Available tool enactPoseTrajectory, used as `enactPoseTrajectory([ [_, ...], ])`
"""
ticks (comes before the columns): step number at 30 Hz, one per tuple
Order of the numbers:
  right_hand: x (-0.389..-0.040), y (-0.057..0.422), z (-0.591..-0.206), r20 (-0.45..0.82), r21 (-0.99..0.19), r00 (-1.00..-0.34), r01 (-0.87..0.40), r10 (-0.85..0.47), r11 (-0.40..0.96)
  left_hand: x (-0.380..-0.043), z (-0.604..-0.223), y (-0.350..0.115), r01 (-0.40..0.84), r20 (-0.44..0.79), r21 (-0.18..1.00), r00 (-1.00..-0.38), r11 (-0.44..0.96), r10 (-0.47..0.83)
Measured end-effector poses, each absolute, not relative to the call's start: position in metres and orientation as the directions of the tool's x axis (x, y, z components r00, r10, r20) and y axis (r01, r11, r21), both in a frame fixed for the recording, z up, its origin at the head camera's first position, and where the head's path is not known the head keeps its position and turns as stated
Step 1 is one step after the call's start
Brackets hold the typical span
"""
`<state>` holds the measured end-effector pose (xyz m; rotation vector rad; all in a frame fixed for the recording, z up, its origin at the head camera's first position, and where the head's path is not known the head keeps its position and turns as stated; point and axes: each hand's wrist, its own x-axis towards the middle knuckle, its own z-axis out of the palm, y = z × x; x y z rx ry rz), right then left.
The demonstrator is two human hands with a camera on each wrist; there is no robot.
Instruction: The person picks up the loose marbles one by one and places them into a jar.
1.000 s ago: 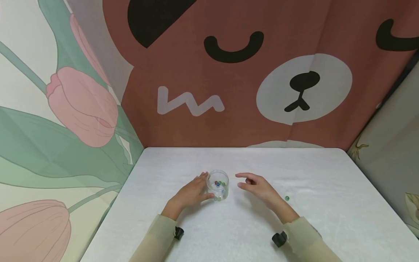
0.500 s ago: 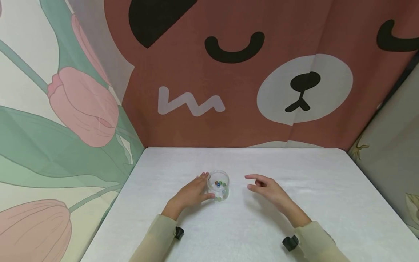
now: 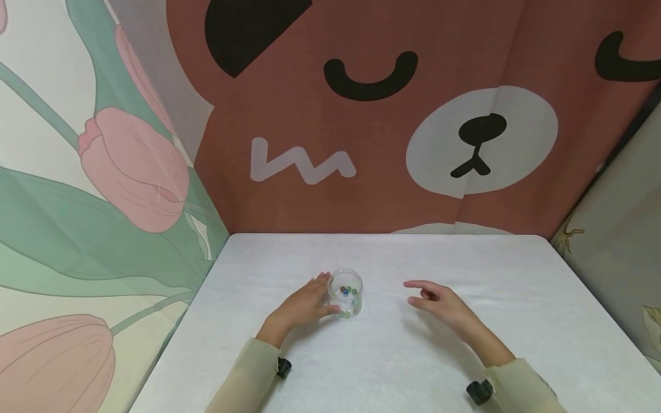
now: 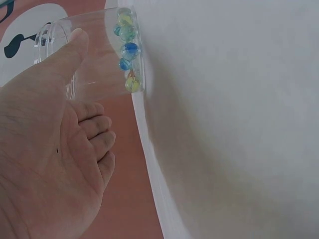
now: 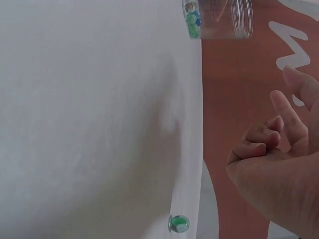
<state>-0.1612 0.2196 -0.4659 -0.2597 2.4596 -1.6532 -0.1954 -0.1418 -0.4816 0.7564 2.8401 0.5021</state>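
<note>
A clear plastic jar [image 3: 345,285] stands upright on the white table, with several glass marbles [image 4: 129,50] in blue, green and yellow at its bottom. My left hand [image 3: 302,307] holds the jar from its left side, the thumb on the near wall and the fingers round the far side. To the right of the jar, my right hand [image 3: 446,308] is held above the table with nothing in it. Its index finger and thumb reach out apart while the other fingers curl in. One green marble [image 5: 179,224] lies on the table in the right wrist view; in the head view the right hand hides it.
The white-covered table [image 3: 392,367] extends around both hands. Behind it hangs a brown cloth [image 3: 289,206] with a bear print, and a tulip-print cloth [image 3: 134,172] lines the left side. Each wrist carries a small black camera [image 3: 479,392].
My right hand has moved right, away from the jar, and now covers the loose green marble in the head view. The left hand and the jar have stayed in place.
</note>
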Motion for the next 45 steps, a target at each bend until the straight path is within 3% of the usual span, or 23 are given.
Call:
enactPoseTrajectory([
  [36, -0.149, 0.291, -0.469, -0.12, -0.881, -0.965, -0.004, -0.231, 0.473, -0.191, -0.478, -0.142, 0.449, -0.055, 0.374, -0.863, 0.812, 0.503],
  [45, -0.152, 0.305, -0.473, -0.195, -0.856, -0.947, 0.037, -0.256, 0.515, -0.191, -0.478, -0.142, 0.441, -0.07, 0.374, -0.864, 0.816, 0.499],
])
